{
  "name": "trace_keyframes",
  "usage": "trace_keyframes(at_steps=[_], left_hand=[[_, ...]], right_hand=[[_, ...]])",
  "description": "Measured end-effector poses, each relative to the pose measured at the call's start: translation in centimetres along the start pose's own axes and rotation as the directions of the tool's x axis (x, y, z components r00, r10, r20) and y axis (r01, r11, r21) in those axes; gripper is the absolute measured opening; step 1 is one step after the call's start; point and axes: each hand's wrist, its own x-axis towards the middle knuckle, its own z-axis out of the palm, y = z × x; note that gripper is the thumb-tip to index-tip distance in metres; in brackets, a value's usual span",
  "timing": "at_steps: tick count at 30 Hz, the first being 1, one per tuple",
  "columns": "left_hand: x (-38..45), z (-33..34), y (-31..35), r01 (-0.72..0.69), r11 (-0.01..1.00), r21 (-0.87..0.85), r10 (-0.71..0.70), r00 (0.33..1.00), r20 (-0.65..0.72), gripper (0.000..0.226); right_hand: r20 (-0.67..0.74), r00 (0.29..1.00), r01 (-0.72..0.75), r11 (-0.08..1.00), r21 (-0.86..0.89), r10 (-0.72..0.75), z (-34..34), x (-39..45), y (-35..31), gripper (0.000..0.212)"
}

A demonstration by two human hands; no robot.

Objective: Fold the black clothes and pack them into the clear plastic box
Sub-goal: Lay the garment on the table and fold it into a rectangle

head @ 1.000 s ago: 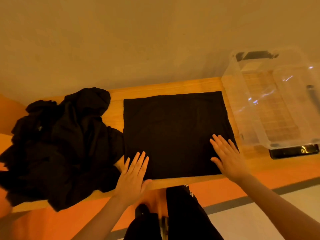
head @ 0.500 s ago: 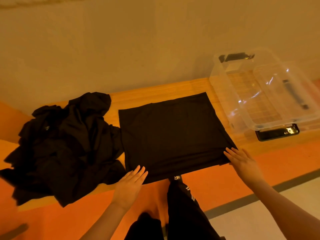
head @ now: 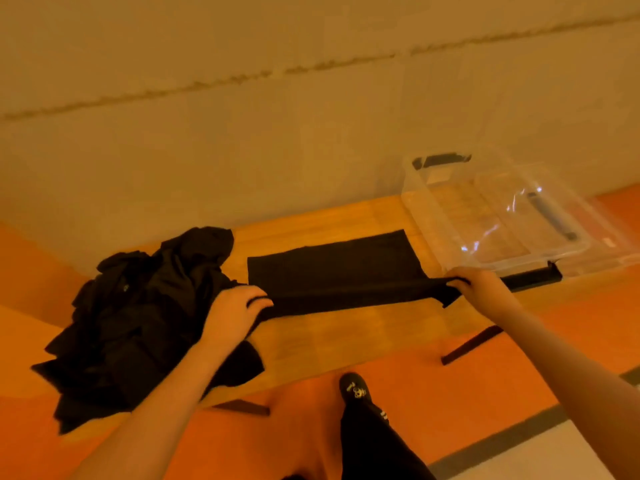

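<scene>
Two hands worked one black garment (head: 332,271) on the wooden table (head: 346,334): the left hand (head: 235,313) and right hand (head: 479,285) each pinched a near corner, lifted. One heap of black clothes (head: 138,313) lay left; one clear plastic box (head: 491,216) stood far right.

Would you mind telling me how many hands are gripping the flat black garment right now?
2. The left hand grips the flat black garment at its near left corner, beside the pile of black clothes; the right hand grips its near right corner, by the clear plastic box.
</scene>
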Motion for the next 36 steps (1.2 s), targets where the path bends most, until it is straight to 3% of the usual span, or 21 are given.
trace_keyframes(at_steps=[9, 16, 20, 31, 36], left_hand=[[4.7, -10.9, 5.1, -0.029, 0.999, -0.036, 0.024, 0.991, -0.13, 0.015], [3.8, -15.6, 7.9, -0.054, 0.988, -0.142, 0.014, 0.964, -0.266, 0.007], [2.6, -17.7, 9.1, -0.086, 0.987, -0.136, 0.047, 0.962, -0.267, 0.008], [0.9, -18.1, 8.2, -0.019, 0.998, -0.052, 0.01, 0.988, -0.151, 0.013], [0.2, -18.5, 7.9, 0.045, 0.993, -0.106, -0.052, 0.996, -0.066, 0.015]], right_hand=[[-0.231, 0.971, 0.098, 0.981, 0.169, -0.057, -10.7, 1.4, -7.6, 0.02], [-0.362, 0.927, 0.19, 0.951, 0.245, -0.092, -15.3, -0.8, -10.6, 0.014], [-0.43, 0.894, 0.262, 0.926, 0.271, -0.127, -17.1, -2.8, -11.7, 0.014], [-0.262, 0.957, 0.193, 0.951, 0.241, -0.128, -17.2, -4.0, -11.8, 0.022], [-0.212, 0.974, 0.145, 0.935, 0.323, -0.078, -17.5, -4.2, -11.2, 0.029]])
